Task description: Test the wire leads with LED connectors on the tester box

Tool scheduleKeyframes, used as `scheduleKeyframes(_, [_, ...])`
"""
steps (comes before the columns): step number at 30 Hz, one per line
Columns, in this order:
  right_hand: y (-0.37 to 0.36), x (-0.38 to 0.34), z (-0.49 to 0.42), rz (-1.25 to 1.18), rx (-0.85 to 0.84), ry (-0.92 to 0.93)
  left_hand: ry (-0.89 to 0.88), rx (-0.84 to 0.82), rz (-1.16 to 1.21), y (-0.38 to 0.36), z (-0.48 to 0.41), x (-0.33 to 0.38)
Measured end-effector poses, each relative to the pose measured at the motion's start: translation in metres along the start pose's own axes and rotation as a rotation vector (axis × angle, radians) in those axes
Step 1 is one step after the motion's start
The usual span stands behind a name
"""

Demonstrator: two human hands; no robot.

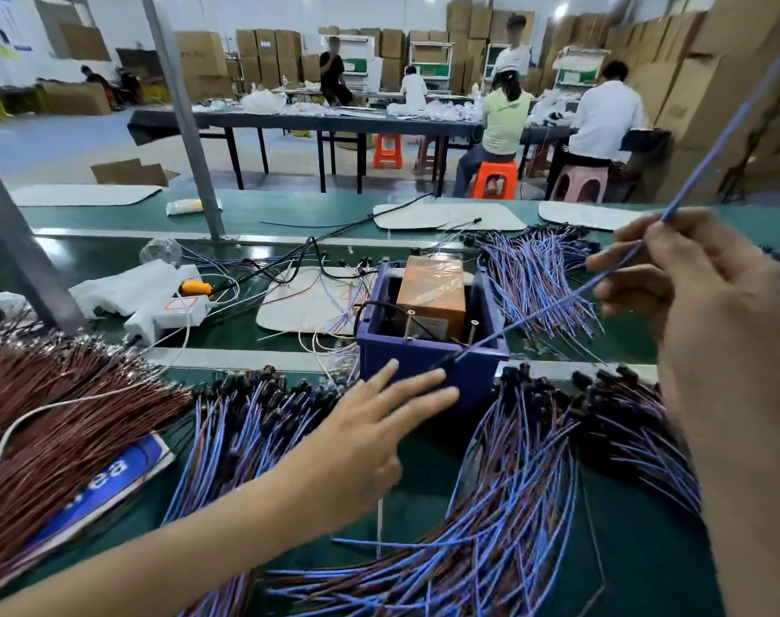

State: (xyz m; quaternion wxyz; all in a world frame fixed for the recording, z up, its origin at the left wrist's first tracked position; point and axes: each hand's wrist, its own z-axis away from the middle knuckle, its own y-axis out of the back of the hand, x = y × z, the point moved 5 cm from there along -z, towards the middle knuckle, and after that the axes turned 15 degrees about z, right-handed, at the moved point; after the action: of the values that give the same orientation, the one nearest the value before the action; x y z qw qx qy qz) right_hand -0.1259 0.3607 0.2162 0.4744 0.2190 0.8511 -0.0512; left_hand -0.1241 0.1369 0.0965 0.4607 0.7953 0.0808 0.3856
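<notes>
The tester box [477, 376] is smooth blue plastic; inside it sits an orange-brown block [432, 287] wrapped in glossy clear film. Around the box, wire leads [512, 505] in smooth blue and brown plastic insulation lie on a matt green belt [236, 329]; left of it stands a dull grey metal post [179, 104].

Left hand [379, 420] bare, short plain nails showing on two fingers [390, 369]. Left forearm [192, 541] bare right to the frame edge. Right hand [699, 305] bare, skin creased over the knuckles. Right forearm [762, 505] bare, broad, close to the camera, slightly blurred.
</notes>
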Motion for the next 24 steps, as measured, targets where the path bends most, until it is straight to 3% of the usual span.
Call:
scheduleKeyframes(5, [-0.028, 0.008, 0.028, 0.371, -0.162, 0.123, -0.015, 0.418, 0.416, 0.039, -0.017, 0.016])
scheduleKeyframes(8, [-0.054, 0.025, 0.058, 0.514, -0.337, 0.128, 0.019, 0.441, 0.678, 0.039, -0.025, 0.024])
scheduleKeyframes(12, [-0.085, 0.052, 0.094, 0.544, -0.711, 0.025, 0.081, 0.433, 1.038, 0.03, -0.028, 0.025])
scheduleKeyframes(15, [-0.096, 0.068, 0.111, 0.544, -0.89, -0.047, 0.095, 0.502, 1.162, 0.03, -0.026, 0.018])
scheduleKeyframes(18, [-0.095, 0.071, 0.101, 0.353, -0.87, -0.19, 0.209, 0.462, 1.112, 0.021, -0.028, 0.009])
scheduleKeyframes(21, [-0.091, 0.073, 0.078, -0.012, -0.633, -0.386, 0.349, 0.36, 1.124, 0.004, -0.029, -0.002])
scheduleKeyframes(24, [-0.096, 0.076, 0.071, -0.074, -0.44, -0.432, 0.423, 0.358, 1.155, -0.004, -0.028, -0.011])
